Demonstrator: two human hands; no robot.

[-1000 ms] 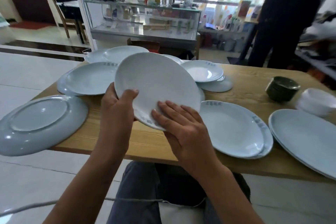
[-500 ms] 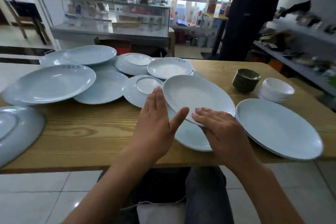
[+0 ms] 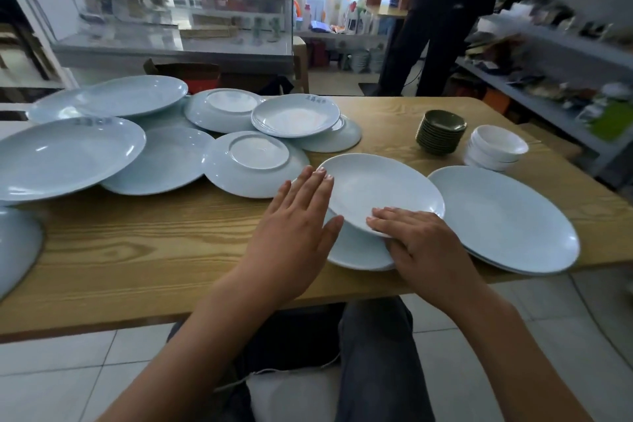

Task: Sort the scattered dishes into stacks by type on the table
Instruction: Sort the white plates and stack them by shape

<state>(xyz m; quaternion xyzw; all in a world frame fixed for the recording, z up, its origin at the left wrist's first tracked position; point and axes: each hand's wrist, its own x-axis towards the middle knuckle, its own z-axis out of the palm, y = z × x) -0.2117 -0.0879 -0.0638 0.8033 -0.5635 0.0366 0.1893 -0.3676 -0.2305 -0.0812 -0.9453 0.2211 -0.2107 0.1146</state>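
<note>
White plate (image 3: pixel 378 190) sits tilted, centre-right of frame, over the pale blue plates (image 3: pixel 356 255) at the surface's (image 3: pixel 154 250) near edge, likely mid-placement onto that stack. Right hand (image 3: pixel 419 243) grip: fingers flat on top of the near rim, thumb hidden, so a pinch can't be confirmed. Left hand (image 3: pixel 296 236) grip spread, fingers straight along the plate's left rim, probably steadying and aligning it. Unsorted plates (image 3: pixel 257 164) overlap at left, some upside down. Already stacked at right: large plates (image 3: pixel 503 216), dark saucers (image 3: pixel 441 132), white bowls (image 3: pixel 496 147).
</note>
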